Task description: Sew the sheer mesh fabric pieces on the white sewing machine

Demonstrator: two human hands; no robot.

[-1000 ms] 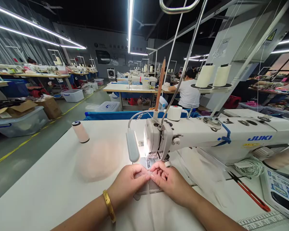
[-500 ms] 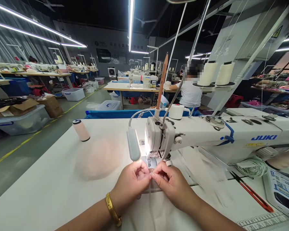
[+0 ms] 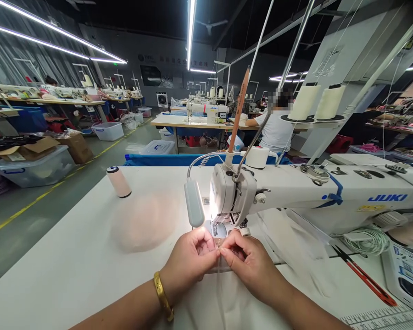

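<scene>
Sewing machine [image 3: 282, 185] and both hands sit slightly further right in frame than before. Left hand [image 3: 189, 259] and right hand [image 3: 258, 268] pinch pale fabric [image 3: 223, 298], lower centre. Pinched portion held up; finished and remaining amounts unclear.

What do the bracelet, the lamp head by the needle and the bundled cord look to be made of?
Bracelet: gold-coloured metal, or plated, judging by its polished gleam.
Lamp head: probably smooth grey plastic, with a soft sheen; painted metal is possible.
Cord: perhaps pale green plastic-coated wire, coiled in loose round loops.
</scene>
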